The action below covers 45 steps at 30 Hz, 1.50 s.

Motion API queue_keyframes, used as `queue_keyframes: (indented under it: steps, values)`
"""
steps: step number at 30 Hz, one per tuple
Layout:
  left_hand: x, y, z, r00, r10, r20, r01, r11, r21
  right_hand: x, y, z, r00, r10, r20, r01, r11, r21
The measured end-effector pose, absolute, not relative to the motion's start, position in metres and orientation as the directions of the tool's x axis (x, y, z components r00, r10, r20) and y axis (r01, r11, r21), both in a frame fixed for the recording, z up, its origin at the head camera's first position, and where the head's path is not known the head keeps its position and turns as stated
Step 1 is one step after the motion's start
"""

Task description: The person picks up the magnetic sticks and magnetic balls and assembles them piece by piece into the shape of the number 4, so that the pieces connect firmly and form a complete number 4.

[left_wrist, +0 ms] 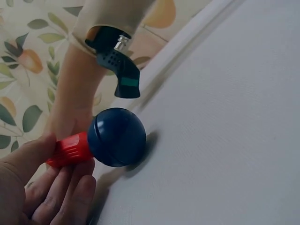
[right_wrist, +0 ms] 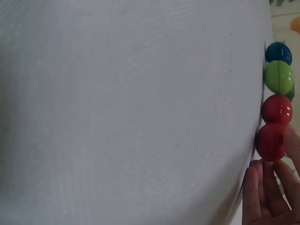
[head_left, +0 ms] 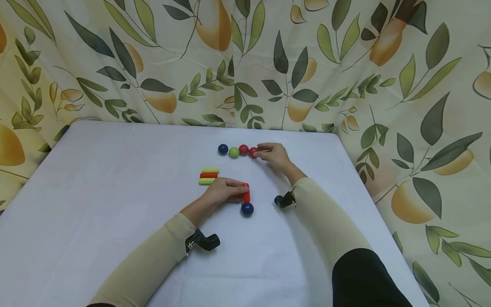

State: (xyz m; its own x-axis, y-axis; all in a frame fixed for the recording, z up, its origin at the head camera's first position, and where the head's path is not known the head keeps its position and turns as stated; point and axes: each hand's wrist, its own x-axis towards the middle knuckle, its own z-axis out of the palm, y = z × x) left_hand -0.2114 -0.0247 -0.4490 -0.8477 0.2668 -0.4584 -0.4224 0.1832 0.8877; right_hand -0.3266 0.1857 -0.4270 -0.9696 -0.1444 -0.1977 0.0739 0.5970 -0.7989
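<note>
Between thumb and fingers, my left hand (head_left: 222,189) pinches a red rod (head_left: 246,194). A dark blue ball (head_left: 247,209) is joined to the rod's near end; the left wrist view shows this blue ball (left_wrist: 117,137) close up. At the back of the table my right hand (head_left: 274,154) pinches a red ball (head_left: 252,152), the rightmost in a row. Beside that ball sit another red ball (head_left: 243,149), a green ball (head_left: 234,152) and a blue ball (head_left: 223,149). In the right wrist view the thumb lies against the held red ball (right_wrist: 271,142).
Just beyond my left hand, a green rod (head_left: 210,170), a red rod (head_left: 209,175) and a second green rod (head_left: 206,181) lie side by side. All rest on a white-covered table (head_left: 115,192). A leaf-and-fruit patterned curtain (head_left: 253,85) hangs behind the far edge.
</note>
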Motion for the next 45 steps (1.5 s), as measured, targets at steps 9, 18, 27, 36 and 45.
queue_keyframes:
  steps: [9,18,27,36,45]
  values:
    - [-0.210,-0.020,-0.452,-0.862,0.226,-0.454,-0.395,0.260,0.881,-0.325,0.180,-0.431,-0.978,-0.106,-0.180,0.077,0.617,-0.783]
    - [-0.207,-0.019,-0.453,-0.879,0.208,-0.430,-0.358,0.308,0.881,-0.322,0.179,-0.434,-0.982,-0.089,-0.167,0.076,0.621,-0.780]
    - [-0.206,-0.022,-0.449,-0.903,0.174,-0.393,-0.295,0.414,0.861,-0.316,0.188,-0.437,-0.982,-0.100,-0.161,0.064,0.627,-0.776]
    - [-0.209,-0.021,-0.447,-0.927,0.121,-0.354,-0.257,0.482,0.838,-0.309,0.198,-0.438,-0.978,-0.116,-0.173,0.068,0.606,-0.792]
    - [-0.208,-0.018,-0.446,-0.959,0.099,-0.264,-0.179,0.510,0.841,-0.306,0.198,-0.439,-0.977,-0.108,-0.183,0.086,0.589,-0.803]
